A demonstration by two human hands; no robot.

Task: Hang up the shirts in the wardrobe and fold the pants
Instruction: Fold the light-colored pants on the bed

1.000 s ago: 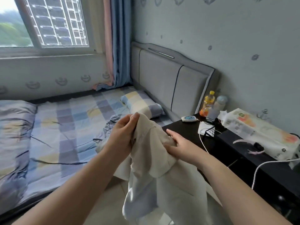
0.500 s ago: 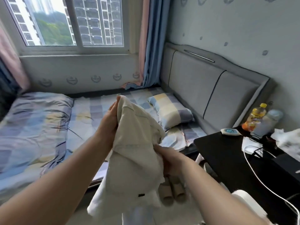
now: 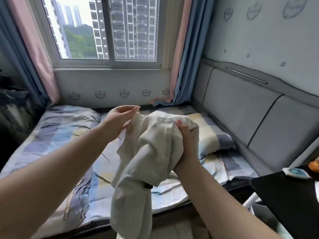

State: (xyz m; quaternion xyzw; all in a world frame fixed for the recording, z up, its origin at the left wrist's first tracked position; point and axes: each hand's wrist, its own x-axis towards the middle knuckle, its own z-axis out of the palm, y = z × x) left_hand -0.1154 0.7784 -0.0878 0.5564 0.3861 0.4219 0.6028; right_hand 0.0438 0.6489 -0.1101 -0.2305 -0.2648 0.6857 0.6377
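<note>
A cream garment (image 3: 151,152) hangs bunched between my two hands above the bed (image 3: 72,152); whether it is a shirt or pants I cannot tell. My right hand (image 3: 187,137) grips a thick bunch of the cloth near its top, fingers curled round it. At the upper left edge of the cloth, my left hand (image 3: 119,120) pinches the fabric between thumb and nearly straight fingers. The lower part of the garment dangles down past the bed's front edge, with a small black tag (image 3: 148,185) showing on it.
The bed carries a checked sheet, a checked pillow (image 3: 212,133) by the grey padded headboard (image 3: 245,107), and a grey quilt (image 3: 57,121) at left. A black bedside table (image 3: 284,195) stands at lower right. Dark clothing (image 3: 12,100) is piled at far left. Window and curtains lie behind.
My view has swung left from the bedside table toward the bed and window. The right hand has climbed from the garment's lower part to grip near its top; the left hand's hold has loosened.
</note>
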